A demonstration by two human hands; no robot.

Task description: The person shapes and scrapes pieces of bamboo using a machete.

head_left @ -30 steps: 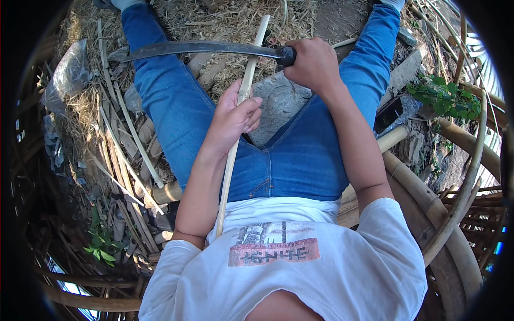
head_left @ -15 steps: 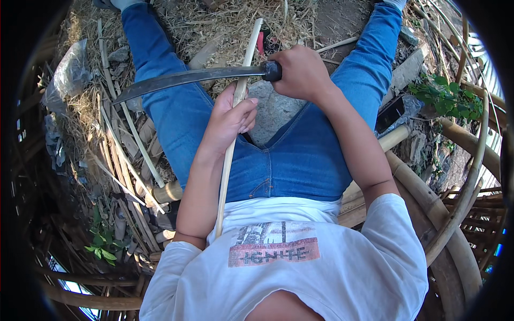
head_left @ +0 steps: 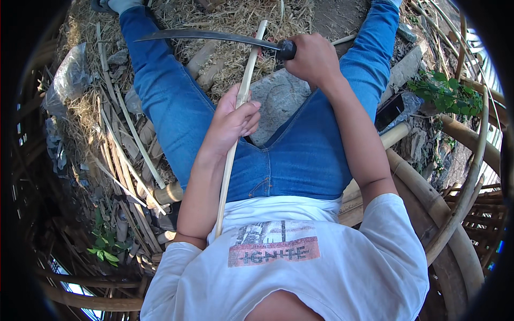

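Left hand (head_left: 231, 122) wraps closed around a pale bamboo strip (head_left: 235, 140) running from the lap, near, to the far straw litter (head_left: 235, 21). Right hand (head_left: 312, 58) is fisted on the dark handle of a curved blade (head_left: 206, 36), which crosses the strip just beyond the left fingers. Open room lies between the jeans-clad legs, over a grey stone (head_left: 278, 101). Blade's contact with the strip is hard to judge; the strip's near end is hidden behind the forearm.
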